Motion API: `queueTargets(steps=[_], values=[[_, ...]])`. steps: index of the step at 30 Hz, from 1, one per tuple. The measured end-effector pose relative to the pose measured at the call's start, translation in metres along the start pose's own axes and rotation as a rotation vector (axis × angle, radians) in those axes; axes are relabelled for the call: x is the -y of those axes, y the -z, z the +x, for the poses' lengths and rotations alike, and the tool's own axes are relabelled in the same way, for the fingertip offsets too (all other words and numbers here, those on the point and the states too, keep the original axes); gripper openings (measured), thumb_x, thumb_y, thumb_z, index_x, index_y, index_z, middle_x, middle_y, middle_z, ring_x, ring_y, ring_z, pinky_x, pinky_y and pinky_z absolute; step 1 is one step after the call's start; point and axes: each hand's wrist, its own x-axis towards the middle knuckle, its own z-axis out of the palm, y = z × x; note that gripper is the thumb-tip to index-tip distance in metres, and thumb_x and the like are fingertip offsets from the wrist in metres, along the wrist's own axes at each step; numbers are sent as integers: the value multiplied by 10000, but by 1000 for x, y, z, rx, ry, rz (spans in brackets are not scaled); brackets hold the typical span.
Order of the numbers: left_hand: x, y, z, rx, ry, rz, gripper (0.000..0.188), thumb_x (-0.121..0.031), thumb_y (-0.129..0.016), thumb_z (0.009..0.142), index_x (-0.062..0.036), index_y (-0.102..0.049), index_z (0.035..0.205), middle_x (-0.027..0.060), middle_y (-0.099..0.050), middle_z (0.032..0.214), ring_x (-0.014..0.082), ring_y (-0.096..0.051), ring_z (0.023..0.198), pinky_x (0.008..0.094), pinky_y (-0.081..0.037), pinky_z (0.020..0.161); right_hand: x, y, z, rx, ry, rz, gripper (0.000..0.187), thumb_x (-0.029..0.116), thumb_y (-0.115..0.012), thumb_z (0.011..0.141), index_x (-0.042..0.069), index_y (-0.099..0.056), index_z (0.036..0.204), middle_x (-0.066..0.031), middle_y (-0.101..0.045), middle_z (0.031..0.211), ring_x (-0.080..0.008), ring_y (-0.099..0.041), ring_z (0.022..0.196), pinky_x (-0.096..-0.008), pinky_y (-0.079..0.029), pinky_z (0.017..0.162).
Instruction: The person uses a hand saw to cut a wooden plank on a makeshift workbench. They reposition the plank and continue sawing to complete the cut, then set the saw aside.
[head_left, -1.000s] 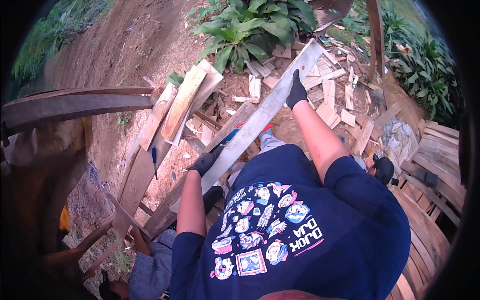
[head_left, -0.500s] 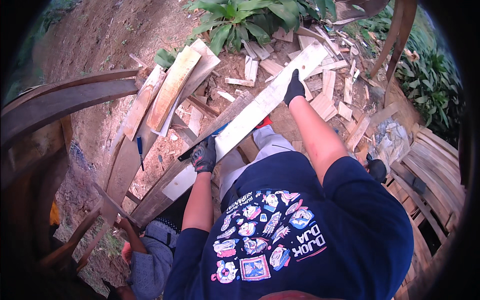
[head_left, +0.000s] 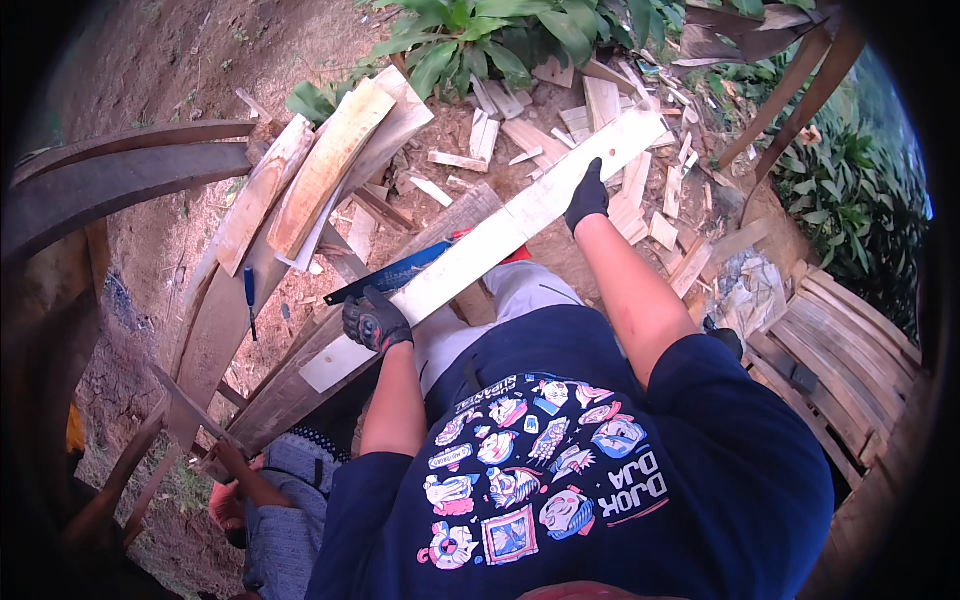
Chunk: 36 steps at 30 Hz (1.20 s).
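A: Right grip?
B: Closed. Right hand in a black glove [head_left: 588,202] clasping the long, flat, pale wooden plank [head_left: 505,235] toward the far end; thumb along the upper face, fingers out of sight.
A: Left grip?
B: Left hand in a black glove with red and grey markings [head_left: 378,322] laid across the same plank toward the near end, fingers bent. Cannot tell whether clamped round the edge or merely resting.
A: Plank position?
B: Slanting from just past the left grip, near end visible there, to beyond the right grip. Near part lying over a weathered grey-brown wooden beam [head_left: 468,208].
A: Closest to the left grip?
B: Handsaw with a narrow dark blue blade [head_left: 398,270], just beyond the thumb, rear part covered by the plank. Contact with the thumb: cannot tell. Farther left, a slim blue-handled tool [head_left: 249,285].
A: Beyond the right grip?
B: Scattered short pale wood offcuts [head_left: 602,102]. Past those, a broad-leaved green plant [head_left: 475,40].
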Motion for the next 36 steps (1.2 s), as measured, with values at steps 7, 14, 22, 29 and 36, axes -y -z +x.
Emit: queueTargets(steps=[7, 14, 22, 29, 36], values=[[6, -59, 1, -363, 589, 126, 719, -522, -582, 1063, -42, -484, 1590, 201, -441, 1660, 428, -352, 1583, 590, -291, 1278, 32, -37, -42, -431, -30, -199, 971, 777, -416, 1037, -79, -638, 1438, -181, -722, 1410, -329, -731, 1235, -443, -567, 1067], [-14, -27, 2, -83, 623, 194, 696, -530, -546, 1069, -93, -497, 1609, 181, -367, 1709, 439, -291, 1606, 573, -277, 1290, 61, -26, 40, -734, 168, -837, 1030, 827, -344, 1010, -86, -666, 1362, -274, -667, 1398, -401, -702, 1223, -511, -549, 1041], [3, -47, -2, -176, 576, 204, 723, -534, -641, 1040, -99, -504, 1601, 178, -390, 1698, 434, -290, 1603, 582, -272, 1296, 95, -55, 13, -759, 148, -817, 1121, 892, -428, 951, -100, -603, 1443, -266, -667, 1446, -381, -705, 1270, -470, -548, 1066], [10, -55, -2, -201, 558, 232, 717, -521, -680, 1026, -89, -527, 1579, 187, -411, 1681, 460, -326, 1577, 596, -303, 1282, 89, -53, 35, -717, 62, -1045, 1053, 799, -159, 1059, -40, -706, 1383, -257, -695, 1420, -392, -684, 1302, -497, -523, 1102], [11, -52, -4, -189, 517, 257, 702, -510, -670, 1042, -78, -522, 1575, 215, -422, 1658, 473, -328, 1567, 612, -303, 1278, 67, -58, 60, -681, 48, -1065, 1103, 844, -189, 1032, -73, -694, 1377, -281, -705, 1388, -401, -684, 1293, -481, -517, 1103]])
